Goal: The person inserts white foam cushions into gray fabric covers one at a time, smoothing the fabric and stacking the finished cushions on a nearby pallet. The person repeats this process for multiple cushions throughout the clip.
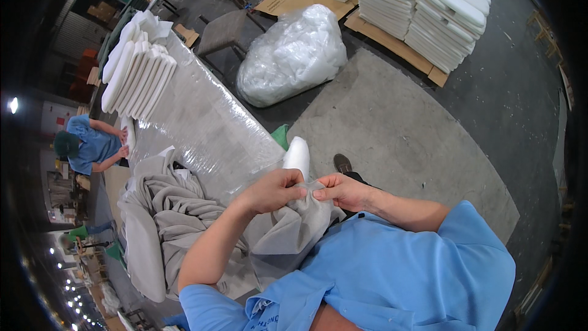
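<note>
Cloth of a soft, light grey weave (288, 233) hangs gathered in my head view, in front of the blue-shirted torso. I see the left grip (272, 192), a bare hand, clenched with thumb against fingers on the cloth's upper edge. The right grip (346, 192), also bare, grasps that edge just beside it, the two thumbs pointing toward each other.

Just beyond the hands I make out a white, rounded, soft-looking piece (297, 154); whether it touches the cloth I cannot tell. Behind and left of it stretches a long desk wrapped in shiny clear film (202, 116), bearing a heap of crumpled grey fabric (177, 208) near the left forearm and a stack of thick white pads (141, 79) farther off. A worker in a blue shirt and dark green cap (95, 144) stands at its left side.

Across the floor I have a bulging clear plastic bag (294, 55), a grey-seated chair (223, 30) and tall stacks of white pads on brown cardboard (419, 12).
</note>
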`<state>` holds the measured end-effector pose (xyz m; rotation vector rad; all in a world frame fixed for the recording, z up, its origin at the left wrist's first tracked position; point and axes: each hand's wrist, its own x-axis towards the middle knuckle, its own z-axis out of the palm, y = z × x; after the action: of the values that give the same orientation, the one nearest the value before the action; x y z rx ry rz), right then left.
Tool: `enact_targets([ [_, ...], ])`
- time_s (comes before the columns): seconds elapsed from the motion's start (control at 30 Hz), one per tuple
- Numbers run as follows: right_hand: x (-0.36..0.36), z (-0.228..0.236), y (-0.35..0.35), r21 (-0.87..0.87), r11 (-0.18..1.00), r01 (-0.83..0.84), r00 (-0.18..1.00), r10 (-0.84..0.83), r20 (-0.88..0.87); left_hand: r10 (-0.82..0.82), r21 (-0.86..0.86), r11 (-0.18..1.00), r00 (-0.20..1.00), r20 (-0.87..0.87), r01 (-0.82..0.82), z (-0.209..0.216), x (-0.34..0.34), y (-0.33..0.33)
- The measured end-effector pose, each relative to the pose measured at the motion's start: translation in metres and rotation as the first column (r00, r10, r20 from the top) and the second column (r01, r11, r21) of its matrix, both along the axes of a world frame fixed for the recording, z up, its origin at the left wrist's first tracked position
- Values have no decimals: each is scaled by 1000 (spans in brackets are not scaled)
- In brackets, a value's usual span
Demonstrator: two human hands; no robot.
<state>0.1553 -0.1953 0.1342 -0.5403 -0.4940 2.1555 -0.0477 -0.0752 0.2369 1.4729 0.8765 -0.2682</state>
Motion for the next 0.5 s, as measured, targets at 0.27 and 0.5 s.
enact_targets([
  [0.27,-9,-13,4,158,982,103,964,-138,228,454,-423,827,884,115,-370,-3,-1,-7],
  [0.5,-12,2,4,318,940,123,865,-259,430,50,-169,984,999,-18,-53,17,-3,10],
])
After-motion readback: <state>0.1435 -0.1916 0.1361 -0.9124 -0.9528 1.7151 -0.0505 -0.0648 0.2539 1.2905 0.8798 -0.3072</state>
